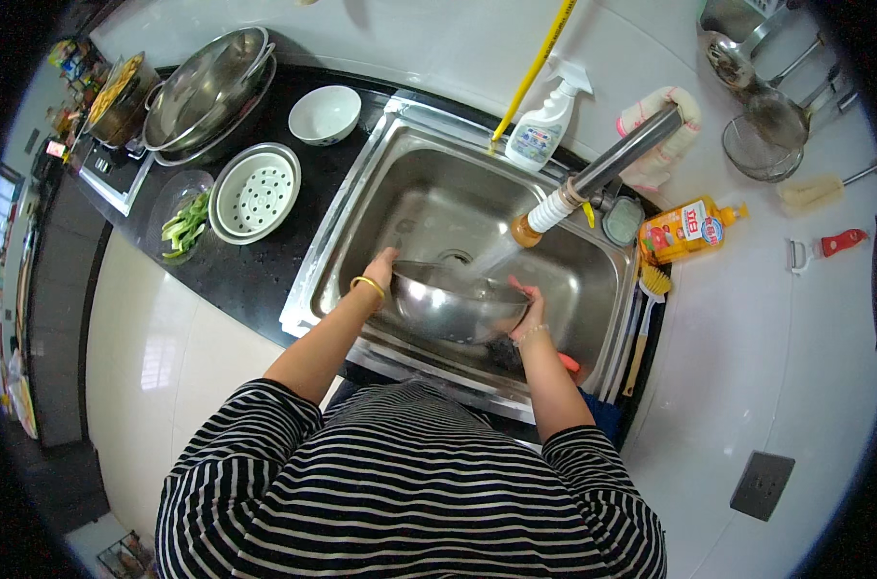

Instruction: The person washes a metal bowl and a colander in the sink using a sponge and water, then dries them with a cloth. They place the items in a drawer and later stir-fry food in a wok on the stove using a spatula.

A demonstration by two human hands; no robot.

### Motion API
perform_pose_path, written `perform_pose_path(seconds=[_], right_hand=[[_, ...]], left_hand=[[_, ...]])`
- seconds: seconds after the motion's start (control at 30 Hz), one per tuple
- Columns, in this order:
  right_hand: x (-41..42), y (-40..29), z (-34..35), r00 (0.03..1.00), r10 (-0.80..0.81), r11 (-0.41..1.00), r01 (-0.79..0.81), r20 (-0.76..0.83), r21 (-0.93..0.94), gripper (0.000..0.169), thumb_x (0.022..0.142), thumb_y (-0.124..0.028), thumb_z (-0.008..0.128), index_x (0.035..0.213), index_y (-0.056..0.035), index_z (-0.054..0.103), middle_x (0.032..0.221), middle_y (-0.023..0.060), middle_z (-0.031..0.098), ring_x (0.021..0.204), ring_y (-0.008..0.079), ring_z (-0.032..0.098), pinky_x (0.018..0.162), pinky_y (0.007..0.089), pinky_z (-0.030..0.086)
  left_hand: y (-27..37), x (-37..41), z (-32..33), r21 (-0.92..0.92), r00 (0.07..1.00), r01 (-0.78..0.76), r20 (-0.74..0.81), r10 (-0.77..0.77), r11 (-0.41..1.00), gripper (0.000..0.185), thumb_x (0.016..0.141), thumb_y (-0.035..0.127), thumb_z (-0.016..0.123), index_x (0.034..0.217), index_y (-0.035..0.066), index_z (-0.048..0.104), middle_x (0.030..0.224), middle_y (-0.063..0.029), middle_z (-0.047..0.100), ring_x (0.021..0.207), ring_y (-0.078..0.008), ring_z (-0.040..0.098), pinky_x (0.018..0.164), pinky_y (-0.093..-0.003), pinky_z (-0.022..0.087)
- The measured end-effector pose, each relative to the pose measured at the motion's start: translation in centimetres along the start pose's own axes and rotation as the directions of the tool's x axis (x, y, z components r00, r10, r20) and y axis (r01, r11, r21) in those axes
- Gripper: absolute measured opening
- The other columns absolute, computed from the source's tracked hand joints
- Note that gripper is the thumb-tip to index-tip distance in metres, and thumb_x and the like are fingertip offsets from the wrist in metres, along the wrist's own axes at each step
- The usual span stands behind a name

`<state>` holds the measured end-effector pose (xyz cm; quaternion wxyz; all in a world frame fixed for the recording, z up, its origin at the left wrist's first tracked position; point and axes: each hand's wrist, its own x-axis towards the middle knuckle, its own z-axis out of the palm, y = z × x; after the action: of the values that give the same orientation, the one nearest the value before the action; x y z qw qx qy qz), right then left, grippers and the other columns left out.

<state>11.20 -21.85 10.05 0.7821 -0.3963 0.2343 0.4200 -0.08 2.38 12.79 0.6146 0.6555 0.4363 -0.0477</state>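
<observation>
A stainless steel bowl (456,310) is tilted inside the metal sink (438,177), close to its near side. My left hand (380,273) grips the bowl's left rim. On the opposite rim, my right hand (528,307) holds the bowl too. Water sprays from the faucet (543,219) toward the bowl's far edge and its opening. The sink drain (455,257) shows just beyond the bowl. Something orange-red (569,362) lies beside my right wrist at the sink's near right. The bowl's wall hides most of its inside.
Left of the sink are a white bowl (325,116), a perforated white colander (256,193), cut green vegetables (186,224) and a large steel pan (210,94). A spray bottle (543,127) stands behind it. A dish soap bottle (688,230) and a yellow-bristled brush (654,282) are at the right.
</observation>
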Motion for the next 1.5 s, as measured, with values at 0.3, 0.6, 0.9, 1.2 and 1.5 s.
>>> perform_pose_path(seconds=[0.3,0.6,0.9,1.2,1.5], right_hand=[[3.1,-2.7,-1.8,0.992,0.129,0.992,-0.129,-0.012,-0.006,0.047,0.086,-0.039,0.029,0.114,-0.0061,0.046,0.113,0.0102,0.051,0.105,0.0276,0.047,0.088,0.0455,0.036],[7.0,-2.1,5.0,0.883,-0.459,0.588,0.387,0.101,-0.711,0.038,0.080,-0.031,0.054,0.106,-0.0042,0.052,0.095,0.0045,0.055,0.086,0.0148,0.048,0.078,0.0284,0.037],[-0.9,5.7,10.8,0.465,-0.548,-0.541,0.438,0.696,-0.718,0.046,0.081,-0.020,0.046,0.124,-0.0064,0.036,0.131,0.0134,0.030,0.121,0.0345,0.026,0.095,0.0478,0.025],[4.7,4.2,1.9,0.738,-0.673,0.357,0.376,0.044,-0.855,0.054,0.088,-0.038,0.030,0.127,-0.0010,0.027,0.130,0.0237,0.027,0.122,0.0345,0.024,0.100,0.0377,0.020],[5.8,-1.3,2.4,0.903,-0.243,0.931,0.115,-0.353,-0.347,0.060,0.085,-0.045,0.034,0.125,0.0007,0.033,0.129,0.0145,0.036,0.118,0.0263,0.034,0.094,0.0319,0.029]], left_hand=[[0.2,-0.3,1.0,0.285,0.702,-0.709,0.195,0.685,0.645,0.042,0.080,0.038,0.047,0.071,-0.001,0.060,0.063,-0.0218,0.054,0.062,-0.0358,0.055,0.058,-0.0383,0.042],[2.6,0.6,4.3,0.430,0.897,-0.420,0.063,0.437,0.799,0.054,0.076,0.052,0.050,0.072,-0.001,0.062,0.063,-0.0226,0.055,0.062,-0.0350,0.056,0.058,-0.0386,0.043],[0.3,3.5,6.0,-0.292,0.953,-0.009,-0.294,-0.080,0.956,0.067,0.080,0.053,0.043,0.088,-0.012,0.057,0.082,-0.0220,0.060,0.073,-0.0296,0.057,0.068,-0.0361,0.042],[-1.8,2.7,2.0,-0.452,0.965,0.122,-0.155,-0.212,0.884,0.083,0.075,0.067,0.033,0.108,-0.008,0.049,0.101,-0.0146,0.055,0.087,-0.0252,0.055,0.075,-0.0358,0.043],[1.3,1.1,2.4,-0.236,0.957,-0.255,-0.199,0.210,0.938,0.066,0.083,0.054,0.040,0.066,-0.008,0.057,0.060,-0.0046,0.050,0.056,-0.0118,0.042,0.053,-0.0281,0.036]])
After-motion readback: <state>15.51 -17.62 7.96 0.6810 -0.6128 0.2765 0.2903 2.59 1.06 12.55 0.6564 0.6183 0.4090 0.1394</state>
